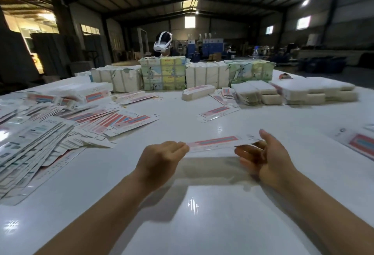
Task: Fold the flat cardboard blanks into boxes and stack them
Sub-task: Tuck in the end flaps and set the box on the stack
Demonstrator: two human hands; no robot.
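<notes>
Warehouse, white table [202,204] under blanks [40,143]

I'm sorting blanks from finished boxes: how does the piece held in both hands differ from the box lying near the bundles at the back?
The held blank is flat and thin; the back box is puffed out into a long carton. The blank is up off the table, pinched by the left hand and the right hand; the box rests on the table, untouched. Both carry a pink-red panel on white card.
</notes>
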